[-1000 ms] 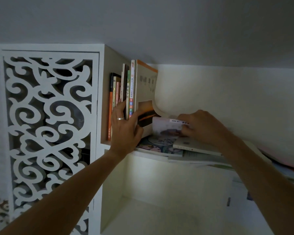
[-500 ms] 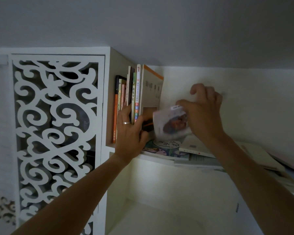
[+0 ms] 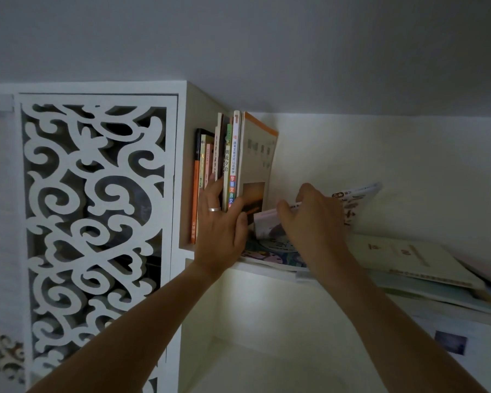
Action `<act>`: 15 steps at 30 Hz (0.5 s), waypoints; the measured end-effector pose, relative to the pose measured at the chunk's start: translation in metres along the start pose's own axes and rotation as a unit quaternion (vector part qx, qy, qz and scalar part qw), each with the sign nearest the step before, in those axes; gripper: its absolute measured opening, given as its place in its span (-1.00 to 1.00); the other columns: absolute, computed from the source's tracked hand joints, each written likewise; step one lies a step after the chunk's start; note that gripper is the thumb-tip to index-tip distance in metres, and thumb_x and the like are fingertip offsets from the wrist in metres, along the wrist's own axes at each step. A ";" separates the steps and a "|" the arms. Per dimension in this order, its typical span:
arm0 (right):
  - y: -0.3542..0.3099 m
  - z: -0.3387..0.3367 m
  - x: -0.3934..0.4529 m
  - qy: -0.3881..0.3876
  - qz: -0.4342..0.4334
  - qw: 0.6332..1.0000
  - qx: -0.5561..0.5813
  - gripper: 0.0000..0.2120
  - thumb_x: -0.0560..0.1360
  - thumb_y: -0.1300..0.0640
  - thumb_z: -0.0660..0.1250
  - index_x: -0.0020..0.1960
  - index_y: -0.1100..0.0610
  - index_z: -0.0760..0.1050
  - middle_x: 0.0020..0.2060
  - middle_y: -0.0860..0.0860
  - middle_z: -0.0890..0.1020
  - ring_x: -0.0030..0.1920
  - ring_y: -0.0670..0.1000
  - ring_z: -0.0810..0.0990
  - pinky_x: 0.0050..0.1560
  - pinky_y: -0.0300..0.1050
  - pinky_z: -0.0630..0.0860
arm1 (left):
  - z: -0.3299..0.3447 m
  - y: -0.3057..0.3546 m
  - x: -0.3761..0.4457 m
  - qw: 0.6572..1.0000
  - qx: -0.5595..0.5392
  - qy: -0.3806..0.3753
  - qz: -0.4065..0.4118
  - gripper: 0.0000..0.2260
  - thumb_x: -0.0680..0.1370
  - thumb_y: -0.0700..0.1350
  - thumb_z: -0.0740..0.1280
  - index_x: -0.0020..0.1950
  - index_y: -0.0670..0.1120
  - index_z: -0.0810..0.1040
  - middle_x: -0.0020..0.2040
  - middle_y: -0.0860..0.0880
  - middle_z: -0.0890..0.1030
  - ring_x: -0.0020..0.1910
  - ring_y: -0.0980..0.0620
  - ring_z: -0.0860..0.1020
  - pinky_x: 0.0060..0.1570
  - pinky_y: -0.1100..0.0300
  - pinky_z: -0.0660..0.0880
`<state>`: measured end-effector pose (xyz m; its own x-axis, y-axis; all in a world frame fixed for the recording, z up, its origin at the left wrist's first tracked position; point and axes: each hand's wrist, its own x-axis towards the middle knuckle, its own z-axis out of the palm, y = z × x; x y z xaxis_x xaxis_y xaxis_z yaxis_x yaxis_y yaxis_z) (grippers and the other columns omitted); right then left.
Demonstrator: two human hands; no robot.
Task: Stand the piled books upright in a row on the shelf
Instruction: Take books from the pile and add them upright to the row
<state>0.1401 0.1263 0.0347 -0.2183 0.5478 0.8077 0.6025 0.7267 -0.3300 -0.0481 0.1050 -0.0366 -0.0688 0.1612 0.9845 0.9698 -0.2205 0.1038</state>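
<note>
Mid-frame, our left hand (image 3: 220, 222) lay spread against the upright books (image 3: 233, 165) so they wouldn't topple, while our right hand (image 3: 309, 219) pinched a thin book (image 3: 352, 205), tilted just beside them above the pile (image 3: 408, 259).

**Both arms raised, hands side by side**

The left hand (image 3: 221, 231) lies flat, fingers straight and pointing up, a silver ring on one finger. Just beside it, the right hand (image 3: 312, 222) curls its fingers in a grip, wrist bent.
</note>
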 end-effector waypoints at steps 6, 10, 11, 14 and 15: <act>-0.012 0.007 -0.014 0.001 -0.060 0.995 0.076 -0.87 0.59 0.12 0.35 -0.05 0.06 0.40 -0.24 0.00 0.57 -0.36 -0.16 0.41 -0.39 -0.40 0.20 | 0.000 -0.001 0.001 1.000 -0.005 -0.004 -0.004 -0.57 0.72 0.01 0.07 0.56 -0.03 0.43 0.56 -0.19 0.22 0.58 -0.19 0.22 0.44 -0.23 0.36; -0.018 0.019 -0.021 -0.071 -0.131 0.982 0.114 -0.93 0.62 0.20 0.31 0.09 0.09 0.49 0.02 0.04 0.65 -0.18 -0.09 0.54 -0.27 -0.52 0.30 | -0.002 0.002 0.003 1.000 0.013 0.001 -0.002 -0.52 0.71 0.00 0.06 0.64 -0.04 0.30 0.58 -0.22 0.24 0.57 -0.21 0.24 0.46 -0.26 0.30; -0.019 0.025 -0.024 -0.092 -0.148 0.978 0.117 -0.89 0.64 0.19 0.28 0.16 0.11 0.49 0.13 0.07 0.64 -0.12 -0.06 0.57 -0.20 -0.52 0.32 | -0.002 0.002 0.003 1.000 0.015 0.003 -0.004 -0.50 0.71 -0.01 0.06 0.65 -0.06 0.27 0.59 -0.22 0.24 0.56 -0.20 0.25 0.46 -0.25 0.30; -0.020 0.037 -0.029 -0.115 -0.176 0.964 0.160 -0.69 0.68 0.10 0.20 0.40 0.06 0.31 0.31 0.11 0.56 -0.06 -0.07 0.58 -0.13 -0.51 0.36 | -0.002 0.003 0.003 1.000 0.013 0.010 -0.007 -0.46 0.69 -0.03 0.07 0.68 -0.12 0.17 0.63 -0.17 0.21 0.60 -0.13 0.21 0.49 -0.24 0.29; -0.019 0.039 -0.029 -0.125 -0.175 0.959 0.187 -0.59 0.68 0.10 0.21 0.48 0.02 0.19 0.30 0.12 0.56 -0.08 -0.11 0.56 -0.17 -0.53 0.37 | -0.002 0.004 0.002 1.000 0.006 0.010 -0.006 -0.45 0.69 -0.02 0.08 0.68 -0.14 0.15 0.63 -0.17 0.20 0.60 -0.13 0.22 0.49 -0.24 0.30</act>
<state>0.1047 0.1134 -0.0014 -0.5616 0.2924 0.7740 0.1526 0.9560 -0.2504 -0.0452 0.1029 -0.0337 -0.0857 0.1453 0.9857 0.9714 -0.2076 0.1151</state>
